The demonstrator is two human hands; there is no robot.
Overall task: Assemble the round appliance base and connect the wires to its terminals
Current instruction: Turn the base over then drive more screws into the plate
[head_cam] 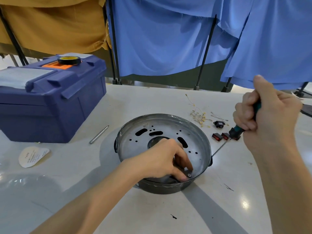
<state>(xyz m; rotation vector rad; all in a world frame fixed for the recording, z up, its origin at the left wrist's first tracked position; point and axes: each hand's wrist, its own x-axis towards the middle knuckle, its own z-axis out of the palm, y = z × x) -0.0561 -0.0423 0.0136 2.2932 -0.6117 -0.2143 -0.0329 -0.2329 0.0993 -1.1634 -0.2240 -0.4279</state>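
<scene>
White table [152, 100] holds round base [168, 127] before blue drapes [160, 39].

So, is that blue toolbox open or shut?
Shut. The toolbox lid sits flat on its body, and a roll of tape rests on top.

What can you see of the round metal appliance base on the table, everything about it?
The round appliance base is a shallow grey metal pan with a raised rim, open side up on the white table. Its floor has a central round hole, oblong slots and many small punched holes. The left hand reaches inside and pinches a screw at the near edge. The right hand holds a screwdriver just beyond its right rim.
</scene>
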